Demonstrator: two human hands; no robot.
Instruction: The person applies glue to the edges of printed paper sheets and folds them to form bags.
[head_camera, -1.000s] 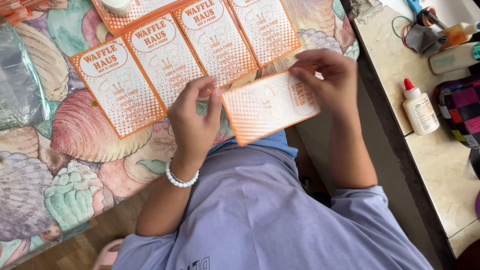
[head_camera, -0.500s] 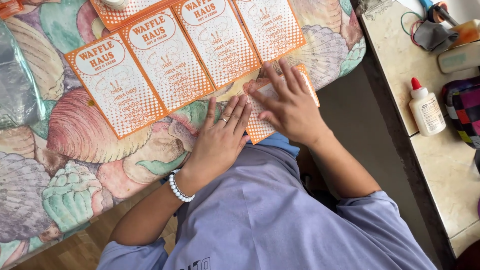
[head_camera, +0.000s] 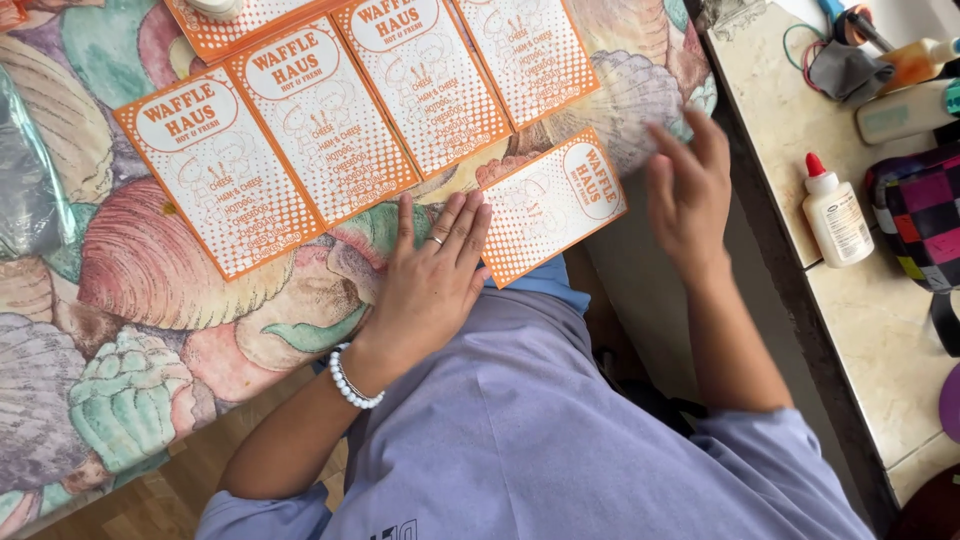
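Several orange-and-white printed cards lie in a row on a seashell-patterned tablecloth (head_camera: 130, 330). One more card (head_camera: 553, 205) lies turned sideways at the table's near edge. My left hand (head_camera: 432, 275) rests flat on the cloth, fingertips touching that card's left edge. My right hand (head_camera: 690, 190) hovers open just right of the card, fingers spread and blurred, holding nothing. The nearest upright card (head_camera: 220, 185) sits to the left of my left hand.
To the right, a stone-topped counter (head_camera: 880, 340) carries a white glue bottle with a red cap (head_camera: 833, 212), other bottles (head_camera: 905, 110), a grey cloth and a chequered pouch (head_camera: 925, 215). A clear plastic bag (head_camera: 25, 180) lies at the table's left.
Both hands held the loose card in the air, then pressed it down on the table. Now the right hand has lifted off to the right; the left hand stays flat by it.
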